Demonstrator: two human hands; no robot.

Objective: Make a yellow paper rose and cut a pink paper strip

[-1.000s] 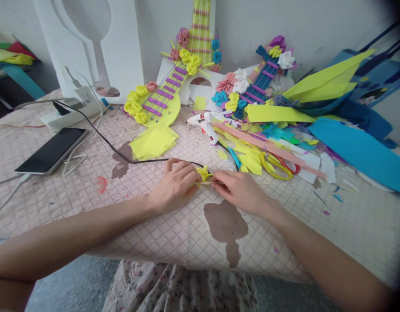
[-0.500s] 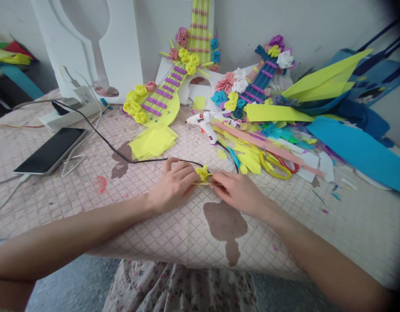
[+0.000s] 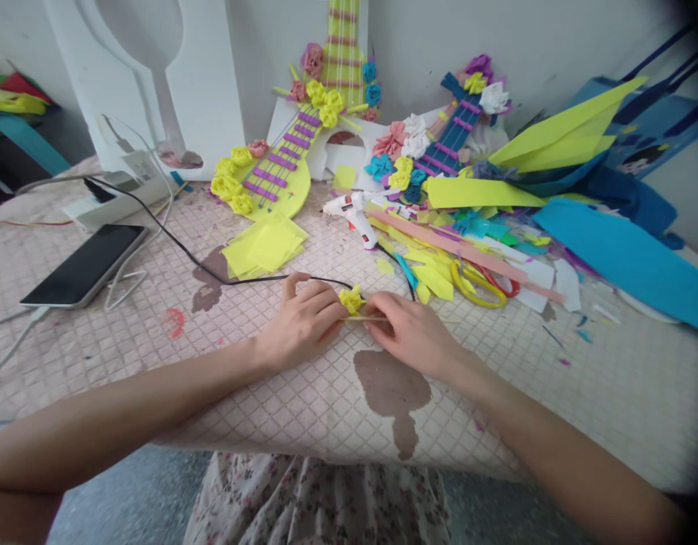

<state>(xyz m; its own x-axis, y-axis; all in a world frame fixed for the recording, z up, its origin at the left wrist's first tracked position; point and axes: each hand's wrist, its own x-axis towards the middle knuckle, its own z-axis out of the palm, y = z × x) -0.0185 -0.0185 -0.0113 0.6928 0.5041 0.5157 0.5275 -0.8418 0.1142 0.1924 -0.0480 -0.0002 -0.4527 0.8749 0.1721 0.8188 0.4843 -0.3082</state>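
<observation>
A small yellow crumpled-paper flower [image 3: 350, 300] sits between my two hands, low over the tabletop. My left hand [image 3: 306, 318] is closed at the flower's left side, with its index finger bent up. A thin pale stick [image 3: 357, 319] runs crosswise just below the flower, and its far end pokes out faintly past my right hand [image 3: 409, 329]. The fingers of that hand are curled and pinch the stick close to the flower's right side. My fingers cover both parts of the stick and the flower's left edge.
A white glue gun [image 3: 352, 214] lies beyond my hands, near yellow paper squares [image 3: 263, 246]. Yellow-handled scissors [image 3: 478, 288] rest among paper scraps at right. A phone [image 3: 86, 265] and power strip [image 3: 119, 200] are at left. Flower-decorated paper instruments [image 3: 295, 185] stand behind. A black cord [image 3: 241, 281] crosses the table.
My right hand's fingers have shifted slightly and opened a small gap under the knuckles. The flower and my left hand stay nearly in place; the view has moved a little.
</observation>
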